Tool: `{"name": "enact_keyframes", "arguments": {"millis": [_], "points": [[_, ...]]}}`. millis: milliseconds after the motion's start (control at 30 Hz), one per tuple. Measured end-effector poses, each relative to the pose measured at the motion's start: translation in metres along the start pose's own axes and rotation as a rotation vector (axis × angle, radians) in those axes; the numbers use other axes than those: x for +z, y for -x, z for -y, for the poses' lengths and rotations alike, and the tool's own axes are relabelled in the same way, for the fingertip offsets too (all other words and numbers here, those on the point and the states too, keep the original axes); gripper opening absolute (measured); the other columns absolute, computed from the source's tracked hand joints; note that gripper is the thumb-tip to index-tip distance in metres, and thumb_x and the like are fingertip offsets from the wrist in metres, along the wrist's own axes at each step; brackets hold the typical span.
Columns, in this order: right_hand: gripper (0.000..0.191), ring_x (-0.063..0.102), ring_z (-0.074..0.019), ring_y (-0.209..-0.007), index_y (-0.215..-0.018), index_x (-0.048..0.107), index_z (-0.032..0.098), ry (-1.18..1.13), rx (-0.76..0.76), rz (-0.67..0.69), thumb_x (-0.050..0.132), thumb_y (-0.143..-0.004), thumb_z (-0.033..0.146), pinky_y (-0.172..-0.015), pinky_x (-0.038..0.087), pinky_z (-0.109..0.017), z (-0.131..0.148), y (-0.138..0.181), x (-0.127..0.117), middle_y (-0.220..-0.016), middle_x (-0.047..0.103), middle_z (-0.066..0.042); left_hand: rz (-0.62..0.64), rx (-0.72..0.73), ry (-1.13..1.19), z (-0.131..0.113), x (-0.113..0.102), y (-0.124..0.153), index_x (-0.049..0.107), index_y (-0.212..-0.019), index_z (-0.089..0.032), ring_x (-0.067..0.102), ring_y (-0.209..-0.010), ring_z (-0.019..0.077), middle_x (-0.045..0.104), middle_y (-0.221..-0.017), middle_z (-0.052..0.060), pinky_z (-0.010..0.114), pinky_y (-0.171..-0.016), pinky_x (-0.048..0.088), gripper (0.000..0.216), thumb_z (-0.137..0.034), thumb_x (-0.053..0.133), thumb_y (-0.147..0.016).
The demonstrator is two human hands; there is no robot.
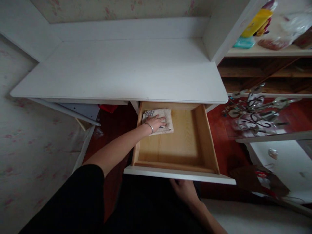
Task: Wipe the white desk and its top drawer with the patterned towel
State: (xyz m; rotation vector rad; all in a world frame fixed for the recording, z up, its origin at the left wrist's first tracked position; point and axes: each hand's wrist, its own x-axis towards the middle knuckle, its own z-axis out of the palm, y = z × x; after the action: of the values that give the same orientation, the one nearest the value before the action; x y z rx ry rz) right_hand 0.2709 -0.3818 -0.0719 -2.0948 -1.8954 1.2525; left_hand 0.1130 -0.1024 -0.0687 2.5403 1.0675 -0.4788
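Note:
A pulled-out wooden drawer (180, 149) with a white front extends from under the white desk (134, 71). Inside it, at the back left, lies a folded beige cloth (167, 116) with a dark printed pattern. My left hand (155, 123), with a silver bracelet at the wrist, presses flat on this cloth, fingers stretched out. Just below the drawer front is my right hand (186, 190); its fingers go under the front panel and are hidden there.
On the right, a chandelier (258, 113) with curved arms lies on the red floor near a shelf (265, 52) holding bagged things. A white piece of furniture (275, 159) and a cardboard box (275, 182) are at the lower right. Flowered wallpaper (19, 152) covers the left wall.

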Motion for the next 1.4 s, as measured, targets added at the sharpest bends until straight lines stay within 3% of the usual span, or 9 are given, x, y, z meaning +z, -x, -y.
{"name": "enact_keyframes", "arguments": {"millis": [200,400,533,700,800,900,1067,1267,1400], "points": [[0.04,0.064,-0.0316,-0.105,-0.095,0.075,0.014,0.046,0.006,-0.01,0.042,-0.095,0.036,-0.092,0.046,-0.04,0.003,-0.001,0.002,-0.102,0.073,-0.014,0.051,0.025,0.021,-0.013,-0.013,-0.036,0.044,-0.135,-0.047,0.02,-0.142,0.0356,0.02,-0.158,-0.01,0.066,-0.101,0.034,0.065,-0.005,0.043,-0.085],[0.04,0.065,-0.0298,-0.101,-0.093,0.076,0.013,0.059,0.008,-0.007,0.042,-0.095,0.035,-0.093,0.046,-0.04,0.004,0.0,0.0,-0.104,0.073,-0.015,0.053,0.109,0.045,-0.079,-0.018,-0.062,0.046,-0.135,-0.044,0.015,-0.142,0.0363,0.02,-0.158,-0.008,0.075,-0.099,0.022,0.056,-0.01,0.029,-0.093],[0.04,0.064,-0.0306,-0.105,-0.094,0.076,0.014,0.027,0.009,-0.002,0.041,-0.095,0.033,-0.093,0.046,-0.039,0.007,0.001,-0.003,-0.104,0.073,-0.014,0.101,0.151,0.068,-0.125,-0.016,-0.077,0.05,-0.132,-0.044,0.015,-0.141,0.0404,0.022,-0.157,-0.008,0.079,-0.096,0.024,0.048,-0.02,0.03,-0.095],[0.036,0.063,-0.03,-0.108,-0.101,0.075,0.015,-0.025,0.012,-0.047,0.045,-0.094,0.035,-0.097,0.043,-0.039,0.007,0.002,-0.002,-0.106,0.073,-0.013,0.095,0.201,0.07,-0.15,-0.006,-0.06,0.058,-0.126,-0.041,0.031,-0.133,0.0449,0.034,-0.153,-0.005,0.072,-0.086,0.043,0.05,-0.017,0.032,-0.091],[0.036,0.06,-0.0304,-0.113,-0.107,0.072,0.014,-0.026,-0.013,-0.07,0.045,-0.093,0.034,-0.101,0.041,-0.041,0.004,0.001,0.0,-0.113,0.07,-0.013,0.114,0.274,0.064,-0.161,0.007,-0.034,0.064,-0.117,-0.042,0.038,-0.128,0.0436,0.043,-0.147,-0.006,0.068,-0.083,0.048,0.045,-0.018,0.038,-0.089],[0.035,0.061,-0.0297,-0.112,-0.109,0.072,0.014,-0.006,-0.032,-0.066,0.046,-0.092,0.031,-0.102,0.041,-0.04,0.004,0.0,0.0,-0.114,0.07,-0.013,0.127,0.318,0.045,-0.171,0.023,-0.01,0.064,-0.117,-0.045,0.038,-0.129,0.0431,0.041,-0.148,-0.007,0.067,-0.077,0.051,0.045,-0.019,0.039,-0.089],[0.036,0.061,-0.0301,-0.11,-0.106,0.073,0.014,0.023,-0.045,-0.062,0.044,-0.094,0.032,-0.1,0.042,-0.04,0.009,0.002,-0.006,-0.11,0.071,-0.013,0.119,0.332,0.032,-0.157,0.042,0.017,0.059,-0.124,-0.044,0.033,-0.131,0.0445,0.034,-0.153,-0.007,0.065,-0.077,0.052,0.048,-0.018,0.038,-0.09],[0.037,0.065,-0.0298,-0.104,-0.094,0.075,0.015,0.059,-0.019,-0.045,0.042,-0.095,0.031,-0.093,0.045,-0.039,0.012,0.004,-0.007,-0.103,0.073,-0.012,0.131,0.341,-0.02,-0.1,0.041,0.05,0.053,-0.129,-0.043,0.039,-0.13,0.0392,0.031,-0.154,-0.006,0.054,-0.081,0.054,0.047,-0.018,0.043,-0.089],[0.037,0.064,-0.0322,-0.105,-0.094,0.075,0.015,0.07,-0.015,-0.028,0.043,-0.095,0.032,-0.093,0.046,-0.041,0.012,0.003,-0.007,-0.105,0.073,-0.013,0.134,0.248,-0.025,-0.064,0.035,0.066,0.045,-0.136,-0.041,0.033,-0.135,0.0394,0.024,-0.157,-0.005,0.057,-0.086,0.051,0.059,-0.012,0.047,-0.085]]}}
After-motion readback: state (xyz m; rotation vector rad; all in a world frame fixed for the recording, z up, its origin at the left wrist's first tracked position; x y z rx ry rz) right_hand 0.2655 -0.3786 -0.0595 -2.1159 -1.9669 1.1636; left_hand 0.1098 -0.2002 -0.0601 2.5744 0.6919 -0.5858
